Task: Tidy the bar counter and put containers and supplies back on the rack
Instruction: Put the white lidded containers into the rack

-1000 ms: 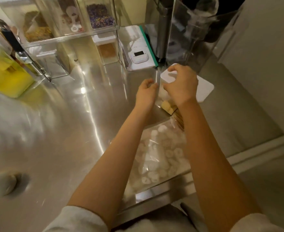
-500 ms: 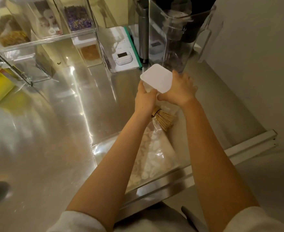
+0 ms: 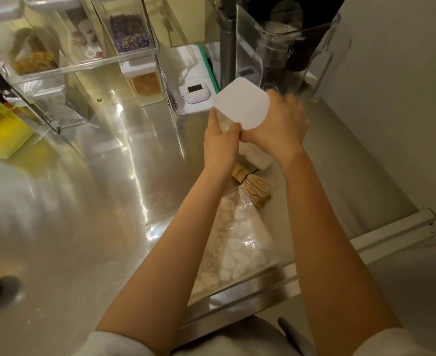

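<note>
White-lidded container — both hands, left and right, clamped around it; no legible writing.

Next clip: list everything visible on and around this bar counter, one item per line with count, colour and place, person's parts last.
counter: one, shiny steel, fills the frame
lidded container: one, clear with white lid, held above the counter
bamboo whisk: one, tan, lying below the hands
plastic bag: one, clear with pale pieces, near front edge
rack containers: several, clear, upper left
scale: one, white, beside the rack
blender jar: one, clear, top right
yellow container: one, far left
left hand: one, grip on container
right hand: one, grip on container
</note>
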